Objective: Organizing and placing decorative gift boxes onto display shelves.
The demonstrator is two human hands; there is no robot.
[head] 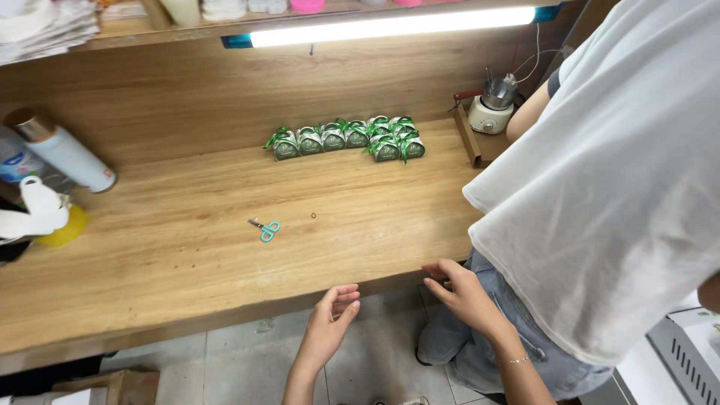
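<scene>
Both hands hover below the tabletop (187, 255) edge: left hand (330, 324) with loosely curled, empty fingers, right hand (461, 292) with fingers spread, touching the edge. Small teal scissors (265, 228) lie mid-tabletop; green-ribboned gift boxes (345, 138) line the back.

Strip lamp (390, 26) under shelf glowing bright, blowing out white; warm even light spreading over wooden bench (187, 255). Soft shadows lying under bench edge. Frame edges bending slightly. Focus staying mostly sharp.
</scene>
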